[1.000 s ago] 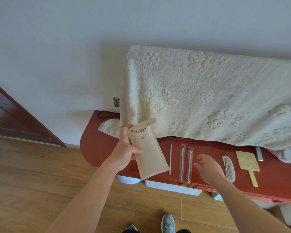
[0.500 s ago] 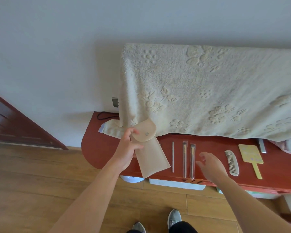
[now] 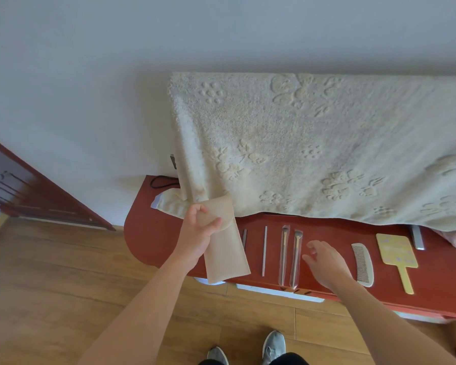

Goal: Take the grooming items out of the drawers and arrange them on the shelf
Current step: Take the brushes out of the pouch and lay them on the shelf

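My left hand point(image 3: 199, 233) grips the top of a beige flap pouch point(image 3: 225, 251), thumb over its folded flap; the pouch hangs low over the left part of the red wooden shelf point(image 3: 148, 241). On the shelf to its right lie a short grey stick point(image 3: 244, 238), a thin metal rod point(image 3: 264, 250) and two wrapped brushes point(image 3: 290, 255). My right hand point(image 3: 324, 262) hovers open over the shelf beside the brushes and holds nothing. Further right lie a white comb point(image 3: 362, 264), a yellow hand mirror point(image 3: 398, 256) and a grey bar point(image 3: 417, 237).
A cream embossed towel point(image 3: 313, 143) hangs over the back of the shelf and hides its rear part. A black cord point(image 3: 159, 181) lies at the shelf's far left corner. A dark red door point(image 3: 24, 191) stands at left. Wood floor and my shoes point(image 3: 274, 343) are below.
The pouch's flap, open a second ago, is now folded shut under my left thumb, and the pouch has sunk lower toward the shelf. My right hand has stayed hovering near the brushes.
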Demonstrator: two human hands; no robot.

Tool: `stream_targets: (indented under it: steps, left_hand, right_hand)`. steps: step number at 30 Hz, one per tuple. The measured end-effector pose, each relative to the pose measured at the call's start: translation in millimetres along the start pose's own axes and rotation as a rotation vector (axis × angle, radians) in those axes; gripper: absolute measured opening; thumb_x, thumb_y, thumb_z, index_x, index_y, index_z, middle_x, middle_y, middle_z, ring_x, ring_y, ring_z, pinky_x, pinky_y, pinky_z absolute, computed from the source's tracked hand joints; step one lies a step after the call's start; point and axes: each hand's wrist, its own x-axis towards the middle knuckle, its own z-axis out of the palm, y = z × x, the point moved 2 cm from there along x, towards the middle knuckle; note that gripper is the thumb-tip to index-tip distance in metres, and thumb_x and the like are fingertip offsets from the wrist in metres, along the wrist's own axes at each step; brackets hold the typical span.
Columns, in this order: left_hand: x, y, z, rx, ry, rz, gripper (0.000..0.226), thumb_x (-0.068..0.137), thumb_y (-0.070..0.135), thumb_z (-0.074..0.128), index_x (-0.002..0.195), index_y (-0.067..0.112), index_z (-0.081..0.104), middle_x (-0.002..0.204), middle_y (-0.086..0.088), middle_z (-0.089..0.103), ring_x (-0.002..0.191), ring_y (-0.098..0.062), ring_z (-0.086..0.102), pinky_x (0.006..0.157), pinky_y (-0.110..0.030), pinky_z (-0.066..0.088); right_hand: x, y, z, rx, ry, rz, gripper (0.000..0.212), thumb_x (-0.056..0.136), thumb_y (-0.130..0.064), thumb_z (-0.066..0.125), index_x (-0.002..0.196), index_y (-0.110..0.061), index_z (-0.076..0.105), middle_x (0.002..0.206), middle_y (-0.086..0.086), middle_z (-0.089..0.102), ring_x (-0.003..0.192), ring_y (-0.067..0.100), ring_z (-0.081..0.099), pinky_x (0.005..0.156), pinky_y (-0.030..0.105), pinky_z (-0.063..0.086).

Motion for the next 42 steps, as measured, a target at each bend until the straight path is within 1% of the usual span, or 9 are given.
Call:
stream_targets:
  steps: [2, 7, 10, 13, 18, 22, 27, 34, 42]
  left_hand:
    - [2, -8, 0, 0.043, 0.015, -0.018, 0.035, 0.074, 0.035, 0.078, 0.096, 0.036, 0.051, 0.114, -0.008, 0.063, 0.097, -0.028, 0.065, 0.079, -0.045, 0.051]
    - [12, -37, -1, 0.161, 0.071, -0.068, 0.022, 0.087, 0.029, 0.069, 0.098, 0.034, 0.051, 0.115, -0.004, 0.057, 0.098, -0.027, 0.06, 0.076, -0.038, 0.045]
    - [19, -54, -4, 0.255, 0.051, -0.104, 0.023, 0.089, 0.022, 0.065, 0.102, 0.031, 0.049, 0.112, -0.005, 0.056, 0.093, -0.024, 0.059, 0.072, -0.036, 0.045]
    - [27, -68, -5, 0.326, 0.02, -0.114, 0.027, 0.087, 0.014, 0.064, 0.105, 0.026, 0.048, 0.109, -0.006, 0.053, 0.083, -0.018, 0.053, 0.067, -0.032, 0.042]
    - [46, -79, -3, 0.464, 0.005, -0.119, 0.029, 0.084, 0.016, 0.062, 0.107, 0.025, 0.047, 0.1, -0.005, 0.053, 0.07, -0.017, 0.05, 0.058, -0.029, 0.041]
    - [64, -84, -1, 0.493, -0.026, -0.114, 0.029, 0.085, 0.016, 0.061, 0.108, 0.025, 0.046, 0.09, -0.004, 0.052, 0.061, -0.016, 0.047, 0.054, -0.03, 0.04]
    - [79, -92, 2, 0.513, -0.072, -0.133, 0.027, 0.085, 0.016, 0.059, 0.107, 0.025, 0.046, 0.079, -0.005, 0.05, 0.053, -0.014, 0.043, 0.048, -0.028, 0.037]
    - [88, -100, 5, 0.517, -0.043, -0.118, 0.026, 0.088, 0.013, 0.057, 0.105, 0.028, 0.046, 0.071, -0.006, 0.051, 0.05, -0.015, 0.044, 0.047, -0.029, 0.037]
    - [92, -98, 3, 0.477, -0.081, -0.141, 0.029, 0.083, 0.018, 0.065, 0.104, 0.028, 0.048, 0.071, -0.005, 0.052, 0.05, -0.016, 0.043, 0.047, -0.028, 0.035]
  right_hand:
    - [4, 2, 2, 0.005, -0.016, -0.012, 0.035, 0.093, -0.034, 0.06, 0.126, -0.023, 0.056, 0.116, -0.005, 0.061, 0.102, 0.013, 0.059, 0.088, 0.03, 0.051]
    - [10, 5, 8, 0.005, -0.041, -0.03, 0.033, 0.093, -0.034, 0.06, 0.123, -0.022, 0.058, 0.114, -0.004, 0.061, 0.104, 0.016, 0.058, 0.087, 0.031, 0.05]
    - [12, 2, 11, -0.02, -0.038, -0.047, 0.035, 0.093, -0.034, 0.059, 0.126, -0.022, 0.056, 0.116, -0.003, 0.059, 0.107, 0.017, 0.056, 0.088, 0.032, 0.05]
    - [12, 2, 11, -0.091, -0.048, -0.008, 0.042, 0.094, -0.032, 0.058, 0.133, -0.021, 0.051, 0.127, -0.001, 0.054, 0.119, 0.02, 0.05, 0.094, 0.035, 0.048]
    - [10, 10, 11, -0.221, -0.119, 0.076, 0.06, 0.091, -0.035, 0.061, 0.145, -0.019, 0.038, 0.144, 0.003, 0.04, 0.132, 0.023, 0.037, 0.103, 0.038, 0.045]
    - [10, 14, 16, -0.31, -0.142, 0.069, 0.073, 0.089, -0.042, 0.063, 0.15, -0.019, 0.029, 0.153, 0.002, 0.028, 0.137, 0.024, 0.03, 0.107, 0.038, 0.041]
    - [14, 17, 19, -0.322, -0.192, 0.073, 0.085, 0.087, -0.044, 0.065, 0.153, -0.018, 0.018, 0.161, 0.001, 0.012, 0.147, 0.026, 0.014, 0.115, 0.042, 0.031]
    - [15, 18, 20, -0.3, -0.211, 0.087, 0.09, 0.086, -0.043, 0.069, 0.154, -0.019, 0.016, 0.162, 0.0, 0.01, 0.148, 0.025, 0.01, 0.116, 0.042, 0.03]
    - [14, 17, 19, -0.279, -0.208, 0.1, 0.088, 0.087, -0.042, 0.068, 0.154, -0.019, 0.015, 0.162, -0.001, 0.009, 0.148, 0.025, 0.008, 0.117, 0.042, 0.027]
